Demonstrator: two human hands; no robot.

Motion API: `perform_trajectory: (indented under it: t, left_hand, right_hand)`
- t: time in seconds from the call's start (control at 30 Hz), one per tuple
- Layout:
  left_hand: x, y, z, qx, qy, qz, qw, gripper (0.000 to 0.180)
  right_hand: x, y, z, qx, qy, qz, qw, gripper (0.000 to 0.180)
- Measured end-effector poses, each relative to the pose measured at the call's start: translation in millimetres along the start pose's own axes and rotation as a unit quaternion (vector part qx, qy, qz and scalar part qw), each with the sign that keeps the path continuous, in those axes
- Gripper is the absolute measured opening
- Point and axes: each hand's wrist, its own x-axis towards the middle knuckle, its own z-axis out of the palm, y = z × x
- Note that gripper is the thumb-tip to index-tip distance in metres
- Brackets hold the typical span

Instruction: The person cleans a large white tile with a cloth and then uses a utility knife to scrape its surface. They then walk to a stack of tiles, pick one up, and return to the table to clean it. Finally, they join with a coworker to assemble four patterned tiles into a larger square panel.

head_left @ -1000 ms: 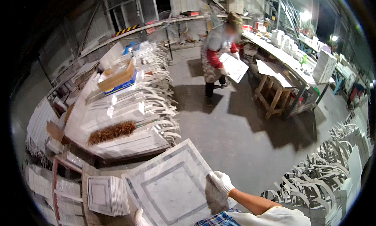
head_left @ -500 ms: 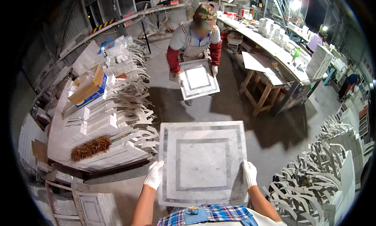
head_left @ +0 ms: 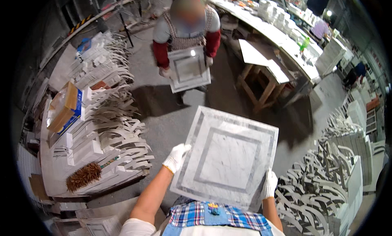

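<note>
A square marble tile (head_left: 228, 160) with grey inlaid borders is held up in front of my apron, turned a little clockwise. My left hand (head_left: 175, 157), in a white knit glove, grips its left edge. On the opposite edge my right hand (head_left: 269, 184), gloved alike, is closed too; the fingers under the tile are hidden. Facing me, a person (head_left: 185, 35) with red sleeves and a checked apron holds a similar bordered tile (head_left: 188, 68) by its two sides, tilted in front of the body.
Left stands a long pallet of stone pieces with curling strips, bearing a cardboard box (head_left: 65, 107) and a brown bristly brush (head_left: 84, 176). Right are a wooden trestle (head_left: 261, 82), a long workbench (head_left: 269, 35) and stacked slabs with strips (head_left: 322, 183). More people work far right.
My tile has swung clockwise and shifted right, with both hands still on it. The other person and their tile appear nearer and farther left as the view turns.
</note>
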Motion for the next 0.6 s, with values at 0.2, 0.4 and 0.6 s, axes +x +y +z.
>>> perform_trajectory:
  t: [0.2,0.4,0.6]
  left_hand:
    - [75.3,24.7,55.0,0.046,0.050,0.030,0.997,0.022]
    - [144.7,58.2,108.9,0.093,0.049,0.033,0.994,0.021]
    - [205.9,75.7,152.9,0.118,0.066,0.047,0.990,0.027]
  right_hand:
    - [94.0,4.8,8.1,-0.011,0.029,-0.005,1.000,0.038]
    - [201.8,-25.9,20.8,0.001,-0.015,-0.008,1.000,0.043]
    - [299.1,-51.2,29.7,0.021,-0.033,-0.016,0.999,0.040]
